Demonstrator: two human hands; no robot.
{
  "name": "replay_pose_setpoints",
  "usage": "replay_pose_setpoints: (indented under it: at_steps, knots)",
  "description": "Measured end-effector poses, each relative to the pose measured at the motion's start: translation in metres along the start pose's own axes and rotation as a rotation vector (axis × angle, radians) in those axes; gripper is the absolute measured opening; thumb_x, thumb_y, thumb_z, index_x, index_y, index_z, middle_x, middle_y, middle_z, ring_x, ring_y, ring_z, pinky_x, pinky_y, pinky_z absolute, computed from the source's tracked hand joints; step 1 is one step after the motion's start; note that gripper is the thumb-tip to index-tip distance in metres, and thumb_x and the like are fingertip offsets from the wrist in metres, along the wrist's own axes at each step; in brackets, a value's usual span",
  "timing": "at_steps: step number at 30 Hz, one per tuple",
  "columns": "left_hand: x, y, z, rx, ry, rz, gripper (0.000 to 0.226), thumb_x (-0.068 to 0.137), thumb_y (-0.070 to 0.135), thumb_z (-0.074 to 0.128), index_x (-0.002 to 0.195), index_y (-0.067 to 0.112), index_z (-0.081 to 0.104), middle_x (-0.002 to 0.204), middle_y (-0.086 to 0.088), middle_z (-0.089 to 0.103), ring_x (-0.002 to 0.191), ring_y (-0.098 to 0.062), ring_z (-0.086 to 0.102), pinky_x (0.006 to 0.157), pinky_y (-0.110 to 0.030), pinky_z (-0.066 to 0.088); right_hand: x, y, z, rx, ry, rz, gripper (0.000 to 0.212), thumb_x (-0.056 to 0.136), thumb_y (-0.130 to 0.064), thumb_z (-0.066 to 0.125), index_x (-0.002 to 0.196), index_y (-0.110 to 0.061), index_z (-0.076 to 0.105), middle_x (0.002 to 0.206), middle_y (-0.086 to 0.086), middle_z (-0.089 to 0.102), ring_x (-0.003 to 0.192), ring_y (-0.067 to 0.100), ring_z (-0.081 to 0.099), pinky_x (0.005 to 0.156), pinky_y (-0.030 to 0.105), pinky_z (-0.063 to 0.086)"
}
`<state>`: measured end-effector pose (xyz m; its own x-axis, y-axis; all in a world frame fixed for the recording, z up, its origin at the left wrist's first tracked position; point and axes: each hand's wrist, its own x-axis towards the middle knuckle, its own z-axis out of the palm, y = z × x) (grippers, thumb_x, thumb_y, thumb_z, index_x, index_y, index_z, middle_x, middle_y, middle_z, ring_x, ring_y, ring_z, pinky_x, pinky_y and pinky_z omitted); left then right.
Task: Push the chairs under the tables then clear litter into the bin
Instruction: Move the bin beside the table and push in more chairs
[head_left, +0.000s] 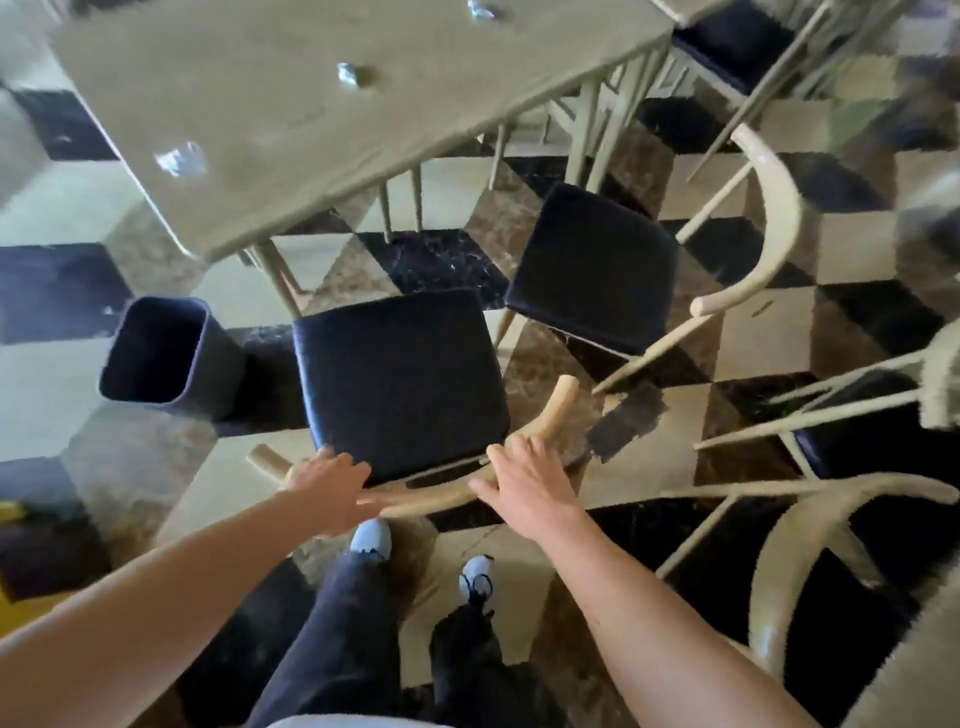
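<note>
A cream chair with a dark seat (400, 379) stands right in front of me, its seat just short of the beige table (291, 171). My left hand (332, 486) and my right hand (524, 483) both rest on its curved backrest (550, 415), fingers curled over the rail. A second dark-seated chair (592, 265) stands to the right, angled away from the table. Three crumpled clear wrappers lie on the tabletop: one near the front (179, 158), one in the middle (350, 75), one at the far edge (480, 9). A dark square bin (166, 353) stands on the floor left of my chair.
More cream chairs crowd the right side (852, 519) and the far right (737, 36). Chair legs show under the table's far side (587, 130). The floor is a glossy checker of dark and pale tiles. My feet (426, 556) are just behind the chair.
</note>
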<state>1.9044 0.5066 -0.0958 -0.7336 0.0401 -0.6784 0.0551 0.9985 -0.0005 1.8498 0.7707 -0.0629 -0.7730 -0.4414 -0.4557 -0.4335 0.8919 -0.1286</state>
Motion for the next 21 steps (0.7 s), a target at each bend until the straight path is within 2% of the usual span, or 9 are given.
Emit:
replay_pose_setpoints:
  at_steps: [4, 6, 11, 14, 16, 19, 21]
  knots:
    - [-0.002, 0.008, 0.019, -0.025, 0.055, -0.042, 0.068, 0.083, 0.082, 0.04, 0.125, 0.03, 0.051, 0.123, 0.002, 0.056, 0.118, -0.023, 0.044, 0.096, -0.039, 0.038, 0.01, 0.014, 0.001, -0.06, -0.091, -0.091, 0.05, 0.1, -0.056, 0.041, 0.13, -0.018, 0.053, 0.13, 0.011, 0.053, 0.124, 0.031, 0.046, 0.104, 0.049, 0.039]
    - [-0.003, 0.017, 0.028, -0.015, 0.066, -0.056, 0.074, 0.082, 0.084, 0.038, 0.128, 0.027, 0.049, 0.128, 0.001, 0.056, 0.122, -0.025, 0.044, 0.103, -0.04, 0.035, 0.013, 0.018, 0.007, -0.111, -0.109, -0.131, 0.054, 0.099, -0.059, 0.039, 0.133, -0.019, 0.052, 0.135, 0.011, 0.051, 0.13, 0.032, 0.041, 0.11, 0.052, 0.031]
    - [-0.003, 0.034, 0.035, -0.031, 0.125, -0.06, 0.065, 0.09, 0.075, 0.037, 0.13, 0.025, 0.049, 0.129, 0.0, 0.057, 0.125, -0.028, 0.044, 0.112, -0.045, 0.024, 0.03, 0.02, 0.028, -0.173, -0.211, -0.148, 0.066, 0.096, -0.069, 0.032, 0.143, -0.023, 0.041, 0.152, 0.012, 0.039, 0.145, 0.038, 0.021, 0.116, 0.064, 0.006]
    - [0.0, 0.03, 0.045, -0.108, 0.237, -0.041, 0.067, 0.088, 0.078, 0.026, 0.116, 0.026, 0.057, 0.112, 0.002, 0.062, 0.112, -0.029, 0.051, 0.108, -0.049, 0.028, 0.038, 0.023, 0.037, -0.151, -0.208, -0.153, 0.065, 0.093, -0.074, 0.034, 0.138, -0.028, 0.042, 0.148, 0.008, 0.043, 0.144, 0.036, 0.023, 0.115, 0.068, 0.0]
    - [0.006, 0.024, 0.054, -0.127, 0.31, -0.003, 0.076, 0.082, 0.083, 0.015, 0.098, 0.026, 0.063, 0.09, 0.003, 0.064, 0.094, -0.029, 0.057, 0.097, -0.052, 0.038, 0.041, 0.026, 0.039, -0.133, -0.198, -0.166, 0.06, 0.091, -0.074, 0.034, 0.13, -0.03, 0.045, 0.143, 0.004, 0.046, 0.141, 0.033, 0.026, 0.115, 0.068, 0.0]
    - [0.011, 0.021, 0.061, -0.128, 0.383, 0.002, 0.063, 0.082, 0.082, 0.032, 0.087, 0.027, 0.063, 0.078, 0.005, 0.062, 0.082, -0.027, 0.058, 0.087, -0.052, 0.045, 0.043, 0.029, 0.037, -0.115, -0.203, -0.18, 0.055, 0.091, -0.074, 0.033, 0.124, -0.031, 0.045, 0.139, 0.003, 0.047, 0.138, 0.032, 0.028, 0.116, 0.068, 0.001]
    - [0.015, 0.021, 0.056, -0.154, 0.387, 0.01, 0.052, 0.081, 0.078, 0.051, 0.089, 0.029, 0.063, 0.08, 0.006, 0.061, 0.085, -0.026, 0.057, 0.09, -0.052, 0.043, 0.047, 0.03, 0.032, -0.113, -0.2, -0.182, 0.056, 0.092, -0.073, 0.033, 0.126, -0.03, 0.045, 0.14, 0.003, 0.047, 0.139, 0.031, 0.028, 0.115, 0.067, 0.001]
